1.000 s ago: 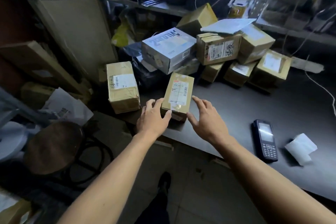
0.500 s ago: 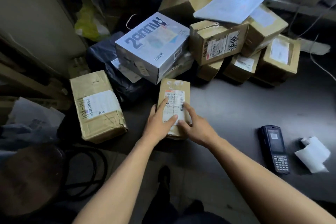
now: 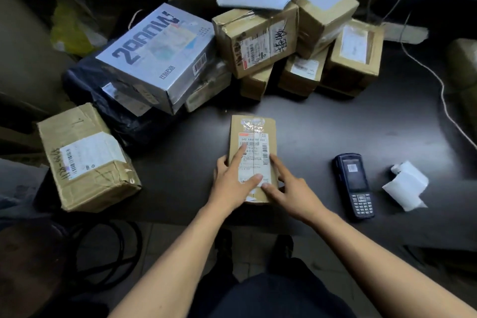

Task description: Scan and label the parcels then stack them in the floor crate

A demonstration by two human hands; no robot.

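Parcel [image 3: 253, 126], small brown carton, lies flat on the dark tabletop [image 3: 348, 121], label up, its near end close to the tabletop's front edge. Risks, as I judge them: both hands cover the lower part of the shipping label [image 3: 254, 156], so a scan taken now could miss the barcode; a loose pull toward the body could tip the carton over the edge to the floor; glossy tape across the label might glare under the scanner. Left hand [image 3: 229, 186] rests on the near left corner, fingers spread, forefinger laid along the label, thumb across its lower part. Right hand [image 3: 291, 193] sits at the near right corner, fingers [image 3: 275, 162] spread, one along the carton's right edge, thumb on the label's bottom. So the carton runs forward from under the fingertips, pressed flat and not lifted. Handheld scanner [image 3: 353, 186] lies untouched on the tabletop, right of the right hand, with a white label roll [image 3: 405, 186] beyond it. Heap of other parcels [image 3: 258, 41] lies beyond the fingertips, well apart. No floor crate in view.
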